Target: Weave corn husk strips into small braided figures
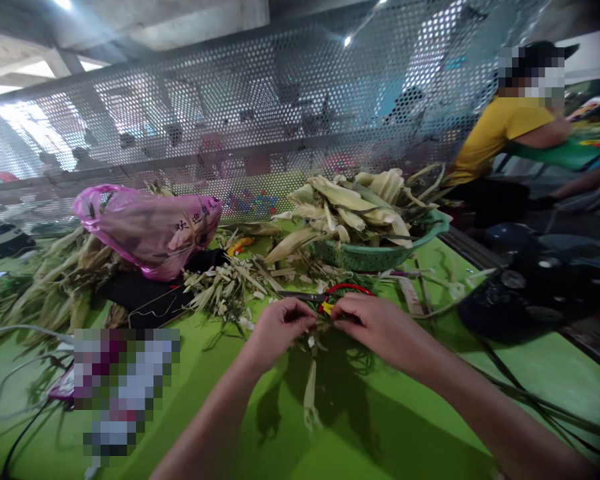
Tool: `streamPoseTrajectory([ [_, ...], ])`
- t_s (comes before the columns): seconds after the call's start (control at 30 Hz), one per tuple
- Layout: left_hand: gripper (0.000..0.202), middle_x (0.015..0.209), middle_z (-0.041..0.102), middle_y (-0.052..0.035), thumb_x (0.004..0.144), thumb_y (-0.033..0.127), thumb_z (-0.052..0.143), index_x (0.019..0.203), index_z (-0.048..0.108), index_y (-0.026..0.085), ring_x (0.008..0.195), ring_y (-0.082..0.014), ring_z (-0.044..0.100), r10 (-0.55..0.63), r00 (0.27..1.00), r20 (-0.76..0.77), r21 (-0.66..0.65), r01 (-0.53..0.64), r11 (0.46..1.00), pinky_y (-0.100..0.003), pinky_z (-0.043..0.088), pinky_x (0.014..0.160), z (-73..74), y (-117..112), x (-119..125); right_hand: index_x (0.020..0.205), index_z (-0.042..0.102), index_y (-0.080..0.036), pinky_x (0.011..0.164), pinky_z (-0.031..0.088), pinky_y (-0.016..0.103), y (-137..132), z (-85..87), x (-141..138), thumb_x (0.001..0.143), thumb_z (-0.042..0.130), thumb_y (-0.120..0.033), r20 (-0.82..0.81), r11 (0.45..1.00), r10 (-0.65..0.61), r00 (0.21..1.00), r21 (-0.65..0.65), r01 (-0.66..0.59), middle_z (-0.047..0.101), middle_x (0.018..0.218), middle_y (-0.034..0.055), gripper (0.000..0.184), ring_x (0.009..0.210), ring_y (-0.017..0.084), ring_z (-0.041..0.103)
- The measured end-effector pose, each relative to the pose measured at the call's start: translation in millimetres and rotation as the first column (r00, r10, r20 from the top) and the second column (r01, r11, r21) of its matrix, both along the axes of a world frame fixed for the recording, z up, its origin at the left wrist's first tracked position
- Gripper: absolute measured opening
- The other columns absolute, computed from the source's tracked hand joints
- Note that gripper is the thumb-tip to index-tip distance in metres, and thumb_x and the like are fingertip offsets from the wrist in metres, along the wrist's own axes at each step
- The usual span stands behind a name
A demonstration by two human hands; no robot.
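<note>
My left hand [283, 330] is closed in a pinch above the green table [410, 440]. A pale, narrow piece of corn husk [311, 393] with a small white knob near its top hangs just below its fingertips. Close by on the right, my right hand [367, 327] is pinched too, but whatever is between its fingers is too small to make out. Just beyond both hands lie red-handled scissors [353, 287], partly hidden, with a small yellow thing [327, 307] beside them.
A green basket [375, 257] heaped with corn husks [360, 203] stands behind the hands. To the left are a pink plastic bag [155, 227], husk scraps [230, 283] and a power strip [135, 387] with cables. A black object [510, 300] and a person in yellow [503, 130] are at right.
</note>
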State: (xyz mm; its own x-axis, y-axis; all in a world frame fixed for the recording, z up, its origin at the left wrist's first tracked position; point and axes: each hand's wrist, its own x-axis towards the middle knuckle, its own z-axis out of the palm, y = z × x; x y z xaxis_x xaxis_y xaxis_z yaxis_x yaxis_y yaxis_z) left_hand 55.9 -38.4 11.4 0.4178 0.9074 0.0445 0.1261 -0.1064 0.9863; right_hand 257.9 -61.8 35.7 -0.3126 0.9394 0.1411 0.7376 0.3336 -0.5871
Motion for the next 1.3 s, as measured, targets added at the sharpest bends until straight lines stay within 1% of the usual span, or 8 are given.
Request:
streamPoseTrajectory([
  [0.17,0.007,0.073,0.063,-0.0012,0.075,0.021,0.064,0.077,0.066,0.015,0.069,-0.0127,0.055,-0.034,0.998,-0.048,0.078,0.037,0.996,-0.023,0.042,0.066,6.4,-3,-4,0.068,0.062,-0.020,0.054,0.034,0.025,-8,15.4,2,0.078,0.065,-0.036,-0.232,0.986,-0.034,0.972,-0.166,-0.005,0.058,0.063,-0.0011,0.018,0.058,0.013,0.050],
  [0.3,0.007,0.074,0.063,-0.0012,0.075,0.020,0.062,0.080,0.065,0.015,0.069,-0.0127,0.055,-0.032,0.999,-0.037,0.063,0.034,0.997,-0.024,0.043,0.066,8.4,-6,-3,0.073,0.063,-0.019,0.057,0.038,0.025,-16,25.0,-1,0.080,0.062,-0.041,-0.389,0.966,-0.002,0.921,-0.240,-0.099,0.057,0.067,-0.0002,0.023,0.062,0.014,0.050],
  [0.5,0.017,0.071,0.057,0.0022,0.069,0.018,0.067,0.080,0.054,0.017,0.066,-0.0114,0.053,0.010,1.000,-0.021,0.016,-0.010,1.000,-0.021,0.039,0.059,1.2,-6,1,0.077,0.065,-0.021,0.065,0.042,0.027,-16,22.4,-8,0.083,0.061,-0.032,-0.313,0.992,0.047,0.949,-0.100,-0.083,0.063,0.075,0.0016,0.014,0.070,0.016,0.056],
  [0.73,0.013,0.064,0.051,0.0039,0.069,0.020,0.067,0.072,0.055,0.016,0.060,-0.0095,0.044,-0.103,0.992,-0.073,0.024,0.105,0.994,-0.022,0.034,0.057,-13.0,-5,7,0.079,0.066,-0.020,0.069,0.043,0.028,-13,9.0,-17,0.086,0.058,-0.026,-0.288,0.998,0.053,0.956,0.036,-0.044,0.063,0.079,0.0027,0.012,0.074,0.017,0.058],
  [0.9,0.022,0.068,0.053,0.0031,0.067,0.026,0.073,0.075,0.055,0.015,0.062,-0.0098,0.047,-0.175,0.974,0.143,-0.180,0.199,0.963,-0.024,0.040,0.061,-11.9,-9,12,0.078,0.064,-0.021,0.070,0.045,0.028,-11,-0.6,-20,0.087,0.057,-0.023,-0.307,0.994,0.043,0.951,0.109,-0.010,0.062,0.078,0.0020,0.012,0.076,0.017,0.059],
  [1.1,0.035,0.069,0.058,0.0000,0.062,0.035,0.081,0.073,0.056,0.014,0.063,-0.0095,0.053,-0.064,0.927,0.369,-0.324,0.193,0.926,-0.023,0.042,0.066,-4.7,-7,7,0.098,0.065,-0.023,0.084,0.047,0.035,-12,8.0,-12,0.086,0.058,-0.025,-0.329,0.941,-0.062,0.942,0.295,0.165,0.063,0.104,0.0074,0.014,0.097,0.022,0.059],
  [1.17,0.034,0.071,0.062,-0.0016,0.064,0.035,0.081,0.077,0.057,0.014,0.063,-0.0094,0.054,-0.046,0.906,0.421,-0.336,0.203,0.920,-0.022,0.040,0.063,-5.2,-5,5,0.087,0.065,-0.023,0.078,0.048,0.033,-13,14.1,-8,0.084,0.060,-0.027,-0.302,0.952,-0.055,0.952,0.270,0.141,0.064,0.094,0.0068,0.007,0.089,0.022,0.060],
  [1.3,0.031,0.069,0.063,-0.0011,0.065,0.033,0.080,0.078,0.059,0.014,0.060,-0.0081,0.054,-0.009,0.881,0.473,-0.364,0.205,0.909,-0.020,0.038,0.060,-6.8,-4,4,0.074,0.066,-0.022,0.073,0.047,0.031,-14,17.3,-5,0.083,0.062,-0.028,-0.193,0.991,0.028,0.981,0.137,-0.001,0.065,0.084,0.0049,0.011,0.079,0.020,0.060],
])
